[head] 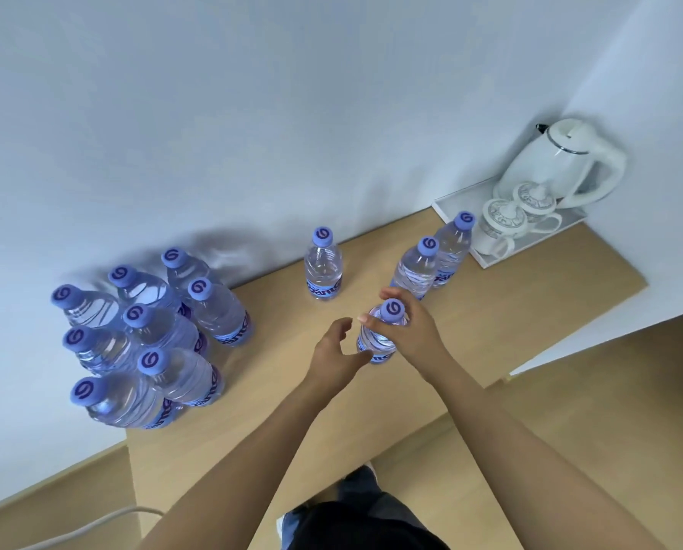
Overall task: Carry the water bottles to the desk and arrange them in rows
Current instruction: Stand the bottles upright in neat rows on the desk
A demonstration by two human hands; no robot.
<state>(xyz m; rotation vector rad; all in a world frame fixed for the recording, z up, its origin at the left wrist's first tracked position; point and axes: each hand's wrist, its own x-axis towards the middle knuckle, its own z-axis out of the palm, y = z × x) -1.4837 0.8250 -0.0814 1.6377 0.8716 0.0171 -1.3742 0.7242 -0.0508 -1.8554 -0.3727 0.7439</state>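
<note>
Purple-capped bottle (380, 335) stands upright mid-desk (470, 311), the right hand (411, 331) curled round its neck, while the left hand (337, 353), fingers loosely apart, hangs just beside it at nine o'clock. Eight bottles (145, 335) cluster further out at nine o'clock; three more stand towards twelve and one o'clock.

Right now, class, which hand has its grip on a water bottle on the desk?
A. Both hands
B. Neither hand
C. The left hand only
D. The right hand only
D: the right hand curls its grip around the neck of the bottle, while the left hand hovers open beside it, apparently not holding it.
</note>
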